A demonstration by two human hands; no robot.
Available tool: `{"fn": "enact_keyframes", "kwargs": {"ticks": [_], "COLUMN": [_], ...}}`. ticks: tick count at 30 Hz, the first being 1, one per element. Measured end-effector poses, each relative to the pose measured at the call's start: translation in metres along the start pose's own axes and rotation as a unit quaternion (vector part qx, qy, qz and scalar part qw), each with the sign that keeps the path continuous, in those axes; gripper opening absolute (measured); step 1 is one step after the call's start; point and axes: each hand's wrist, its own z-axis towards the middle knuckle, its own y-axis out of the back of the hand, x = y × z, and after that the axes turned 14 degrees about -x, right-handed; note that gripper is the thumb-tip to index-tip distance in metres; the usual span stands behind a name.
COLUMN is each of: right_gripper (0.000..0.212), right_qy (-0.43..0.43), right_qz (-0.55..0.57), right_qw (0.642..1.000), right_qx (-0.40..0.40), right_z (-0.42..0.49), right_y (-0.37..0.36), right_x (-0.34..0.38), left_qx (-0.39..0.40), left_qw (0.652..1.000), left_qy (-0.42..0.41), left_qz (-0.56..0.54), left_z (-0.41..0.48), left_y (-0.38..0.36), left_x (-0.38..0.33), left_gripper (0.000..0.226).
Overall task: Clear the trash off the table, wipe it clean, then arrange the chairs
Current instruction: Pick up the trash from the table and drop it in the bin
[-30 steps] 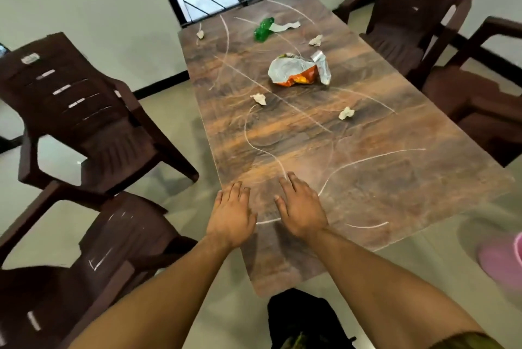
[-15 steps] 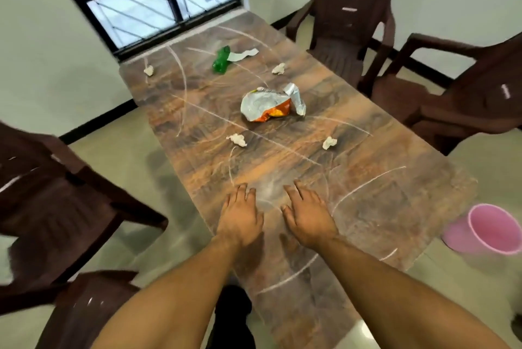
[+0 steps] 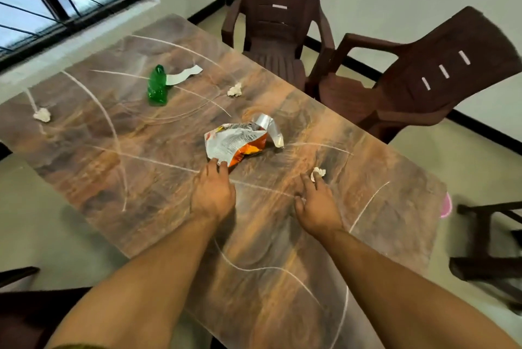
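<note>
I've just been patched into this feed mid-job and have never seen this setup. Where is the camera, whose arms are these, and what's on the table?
There is no machine here. A person works with bare hands, and the single picture comes from a wide-angle camera on their head, looking forward and down. The two arms reaching in from the bottom are theirs.

On the wooden table lie a crumpled chip bag, a green bottle with a white paper strip beside it, and three paper wads.

The left hand has its fingertips at the bag's near edge. The right hand touches the nearest paper wad. Nothing is lifted, and blur hides whether either hand grips.

Brown chairs stand at the far side, and a pink object peeks out past the table's right edge.
</note>
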Motion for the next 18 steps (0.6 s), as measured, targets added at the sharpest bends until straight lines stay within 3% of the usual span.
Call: {"fn": "enact_keyframes", "kwargs": {"ticks": [5, 9, 18], "right_gripper": [0.064, 0.065, 0.03], "right_qy": [-0.078, -0.119, -0.013], "right_qz": [-0.031, -0.064, -0.096], "right_qw": [0.996, 0.99, 0.99], "right_qx": [0.005, 0.042, 0.098], "right_z": [0.037, 0.07, 0.042], "right_y": [-0.011, -0.017, -0.039], "right_x": [0.003, -0.009, -0.025], "left_qx": [0.076, 0.099, 0.095], "left_qw": [0.996, 0.995, 0.994], "left_qy": [-0.015, -0.015, -0.038], "left_qz": [0.038, 0.008, -0.026], "left_z": [-0.016, -0.027, -0.049], "left_y": [-0.017, -0.029, -0.025], "left_x": [0.025, 0.036, 0.025], "left_gripper": [0.038, 0.033, 0.019]}}
